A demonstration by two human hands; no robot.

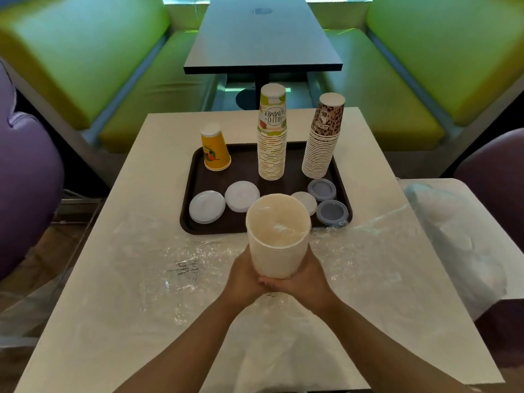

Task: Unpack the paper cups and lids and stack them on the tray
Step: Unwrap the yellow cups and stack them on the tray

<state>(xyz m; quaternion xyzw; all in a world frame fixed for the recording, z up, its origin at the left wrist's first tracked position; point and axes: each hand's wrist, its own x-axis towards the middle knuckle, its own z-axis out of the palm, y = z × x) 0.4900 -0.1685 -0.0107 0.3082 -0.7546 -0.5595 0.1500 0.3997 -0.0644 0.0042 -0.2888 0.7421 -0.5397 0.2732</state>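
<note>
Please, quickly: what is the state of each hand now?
Left hand: holding the white cup stack.
Right hand: holding the same stack.

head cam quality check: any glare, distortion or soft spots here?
Head view: glare patches on the crinkled plastic wrap over the white table; wide-angle bending bows the table edges and green benches; the white stack gripped by the left hand and right hand looks slightly soft, its top showing wrap sheen; the tray is evenly lit.
</note>
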